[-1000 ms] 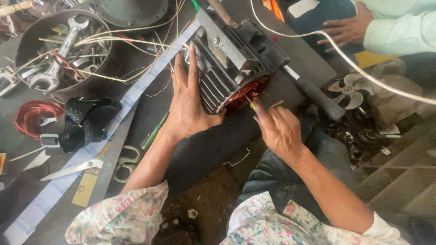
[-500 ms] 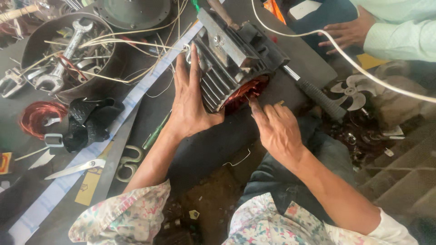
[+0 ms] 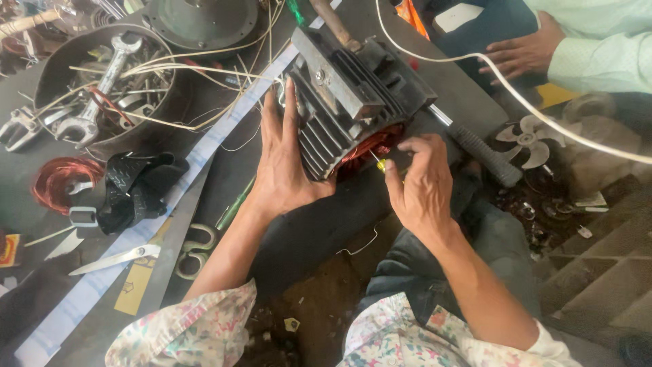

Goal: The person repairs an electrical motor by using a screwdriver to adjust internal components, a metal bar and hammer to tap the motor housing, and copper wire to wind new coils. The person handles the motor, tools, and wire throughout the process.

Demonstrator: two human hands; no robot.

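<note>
A dark finned motor housing [image 3: 353,95] lies tilted on the dark work surface, its open end showing red copper windings [image 3: 367,148]. My left hand [image 3: 285,163] lies flat against the finned side, fingers spread, steadying it. My right hand [image 3: 421,187] is closed around a small tool with a yellow tip [image 3: 380,164], which points into the windings at the housing's mouth.
A round metal bowl [image 3: 47,75] of wrenches and wires sits at the upper left. A red wire coil [image 3: 58,180], black cloth [image 3: 136,187], scissors [image 3: 115,258] and a green screwdriver [image 3: 234,204] lie at the left. A hammer [image 3: 475,146], small fan [image 3: 526,139] and another person's hand [image 3: 519,54] are at the right.
My right hand has shifted slightly up toward the windings with its tool. My left hand stays pressed on the housing. The view has drifted a little.
</note>
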